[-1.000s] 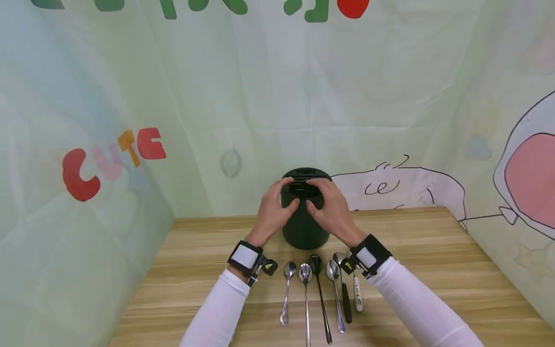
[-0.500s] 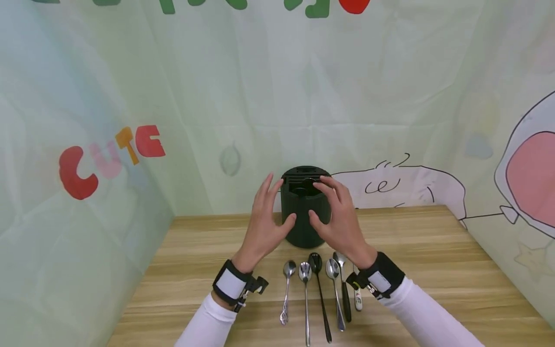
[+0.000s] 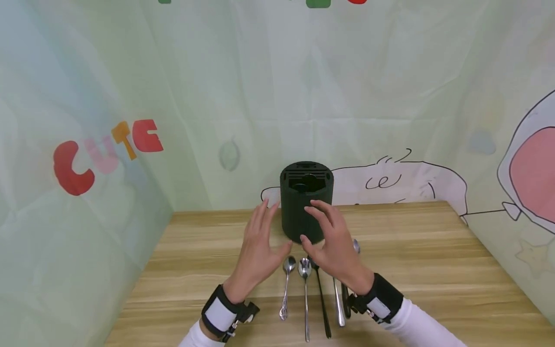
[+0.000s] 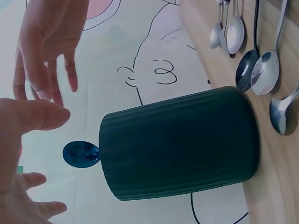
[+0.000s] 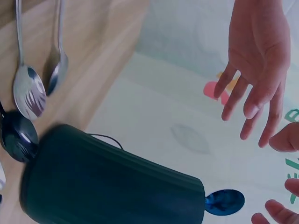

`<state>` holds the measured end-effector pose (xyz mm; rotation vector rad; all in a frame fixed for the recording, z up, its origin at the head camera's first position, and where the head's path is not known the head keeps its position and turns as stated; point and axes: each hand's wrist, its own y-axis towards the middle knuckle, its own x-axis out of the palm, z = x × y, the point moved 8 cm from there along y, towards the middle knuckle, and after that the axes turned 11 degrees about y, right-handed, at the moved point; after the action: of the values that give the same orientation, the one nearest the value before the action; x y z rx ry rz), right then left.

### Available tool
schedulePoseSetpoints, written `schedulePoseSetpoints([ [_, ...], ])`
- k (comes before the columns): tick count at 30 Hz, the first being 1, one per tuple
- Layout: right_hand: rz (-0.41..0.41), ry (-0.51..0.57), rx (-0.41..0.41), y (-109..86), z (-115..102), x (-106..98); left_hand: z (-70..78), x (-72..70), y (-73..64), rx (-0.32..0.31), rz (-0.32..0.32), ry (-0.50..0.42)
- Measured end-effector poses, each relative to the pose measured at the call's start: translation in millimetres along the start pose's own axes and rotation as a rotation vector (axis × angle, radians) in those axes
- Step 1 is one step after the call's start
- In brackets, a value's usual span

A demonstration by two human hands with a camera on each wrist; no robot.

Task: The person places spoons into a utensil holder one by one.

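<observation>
1. My left hand [image 3: 260, 248] and right hand [image 3: 334, 248] hang mid-air, fingers spread and thumbs curved inward, gripping nothing; the rounded pose suggests room for something broad between them.
2. Just beyond, apart from my fingers, a dark green, ribbed cylindrical holder [image 3: 296, 214] stands upright at the table's far side, presumably so its mouth faces up.
3. Inside, a glossy, dark oval-bowled spoon [image 4: 81, 154] stands bowl-up above the rim, which likely means its handle is down in the holder; the depths are too dark to read.
4. Before the holder, on the wood-grain table [image 3: 433, 270], lie a small silver spoon with an ornate handle [image 3: 289, 263], a slotted silver metal spoon [image 3: 305, 267], a long black spoon [image 4: 245, 70] and others, partly hidden by my right hand. Their handles point toward me, perhaps for easy reach.
</observation>
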<state>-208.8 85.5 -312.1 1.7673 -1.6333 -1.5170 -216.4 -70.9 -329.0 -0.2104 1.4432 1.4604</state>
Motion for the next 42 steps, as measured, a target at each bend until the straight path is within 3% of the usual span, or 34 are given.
schedulePoseSetpoints([
  [7,-0.126,-0.050,0.083,-13.3,9.2,22.3,-0.9,4.2,-16.2,-0.021,-0.036,0.053],
  [16,-0.183,-0.088,0.209,-31.5,22.4,46.5,-7.0,29.7,-42.1,-0.103,-0.177,0.076],
  [20,-0.217,-0.092,0.250,-38.2,26.6,57.0,-7.5,36.8,-52.0,-0.108,-0.201,0.094],
  [25,-0.250,-0.085,0.284,-43.9,30.6,68.7,-8.2,43.6,-60.5,-0.122,-0.221,0.106],
  [33,-0.317,-0.061,0.360,-55.9,40.7,90.4,-16.1,63.6,-76.4,-0.198,-0.324,0.106],
  [42,-0.390,-0.061,0.424,-66.3,51.2,106.5,-19.8,81.0,-89.3,-0.217,-0.433,0.171],
])
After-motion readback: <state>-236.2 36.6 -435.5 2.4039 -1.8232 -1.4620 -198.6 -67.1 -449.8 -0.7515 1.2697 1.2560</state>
